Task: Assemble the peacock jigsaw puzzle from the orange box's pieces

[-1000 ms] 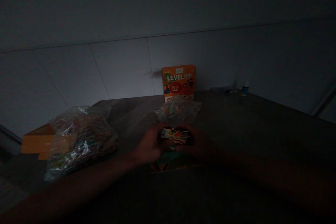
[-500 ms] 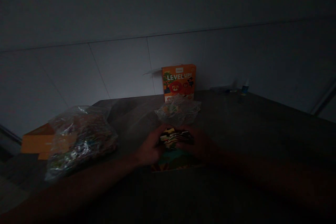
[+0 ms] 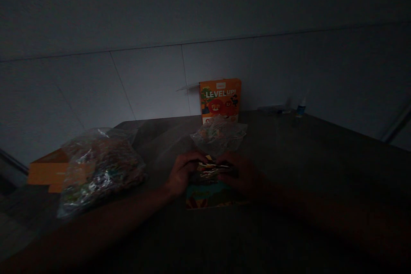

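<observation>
The dark table (image 3: 272,150) runs from the near side of the orange LEVEL UP! box (image 3: 220,99) back to it. Nearest in front of the box lies a flat board with a printed picture (image 3: 208,197). Just over its far part, also in front of the box, is a loose stack of thin pieces (image 3: 213,171). The right hand (image 3: 239,172) pinches the stack between thumb and fingers; the left hand (image 3: 182,174) curls at the other end, but it is too dark to tell whether it grips. Left of the box and nearer sits a large clear bag of pieces (image 3: 109,167), overlapping an orange carton (image 3: 46,172). A crumpled clear bag (image 3: 220,135) lies right before the upright box. A small bottle (image 3: 301,109) stands well to the box's right, and a pale wall (image 3: 154,81) rises behind the box.
</observation>
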Demonstrator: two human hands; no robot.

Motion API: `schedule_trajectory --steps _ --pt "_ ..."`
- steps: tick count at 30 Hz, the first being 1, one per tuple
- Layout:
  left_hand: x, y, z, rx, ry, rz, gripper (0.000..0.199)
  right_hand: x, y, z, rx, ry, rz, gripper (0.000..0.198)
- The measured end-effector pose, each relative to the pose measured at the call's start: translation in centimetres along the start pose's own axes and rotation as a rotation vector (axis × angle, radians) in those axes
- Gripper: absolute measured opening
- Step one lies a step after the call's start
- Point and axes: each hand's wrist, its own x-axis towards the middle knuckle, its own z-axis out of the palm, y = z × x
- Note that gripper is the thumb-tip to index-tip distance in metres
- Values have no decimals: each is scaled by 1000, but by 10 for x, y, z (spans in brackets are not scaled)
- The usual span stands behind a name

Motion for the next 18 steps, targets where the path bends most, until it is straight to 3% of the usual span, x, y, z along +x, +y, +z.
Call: schedule_trajectory --steps 9,18 --pt "-3 9 7 153 109 -13 32 2 -1 1 -23 55 96 25" --pt "-1 9 7 218 101 -21 35 1 2 2 -11 79 165 27"
